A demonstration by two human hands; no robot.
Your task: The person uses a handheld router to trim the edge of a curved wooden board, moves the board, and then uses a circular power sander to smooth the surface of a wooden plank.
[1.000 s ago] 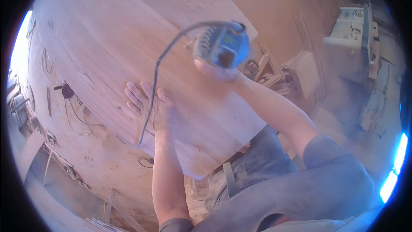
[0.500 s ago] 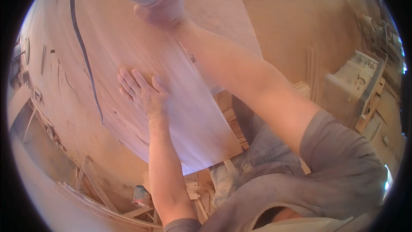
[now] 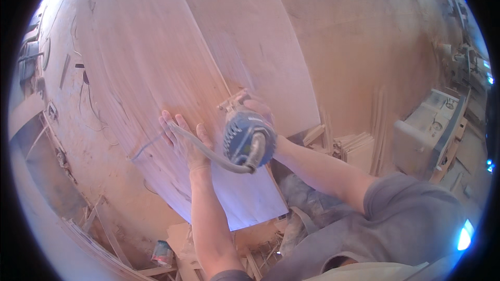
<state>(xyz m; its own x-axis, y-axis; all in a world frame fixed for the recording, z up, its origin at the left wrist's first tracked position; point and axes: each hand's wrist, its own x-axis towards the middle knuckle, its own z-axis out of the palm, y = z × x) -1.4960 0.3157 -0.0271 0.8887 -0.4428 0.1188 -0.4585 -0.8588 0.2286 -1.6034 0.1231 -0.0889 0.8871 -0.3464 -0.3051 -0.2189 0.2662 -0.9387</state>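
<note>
A long wooden panel (image 3: pixel 151 62) with streaky grain stretches away from me, its near end brightly lit. My left hand (image 3: pixel 190 145) lies flat on it near that end, fingers spread. In my right hand (image 3: pixel 259 108) is a blue corded power tool (image 3: pixel 239 138), held over the panel's right edge. Its back end points up toward me, so its working face is hidden, and I cannot tell its exact kind. The grey cord (image 3: pixel 211 155) loops from its back end across my left fingers.
Another pale board (image 3: pixel 245 26) lies along the panel's right side. Stacked wood strips (image 3: pixel 357 148) and a dusty box-shaped machine (image 3: pixel 424 125) stand at right. A small can (image 3: pixel 162 254) sits among scrap wood below. Dust covers the floor (image 3: pixel 354 52).
My right hand has drawn the power tool back from the far end toward me, beside my left hand. The cord now loops over my left fingers. My left hand stays flat on the panel.
</note>
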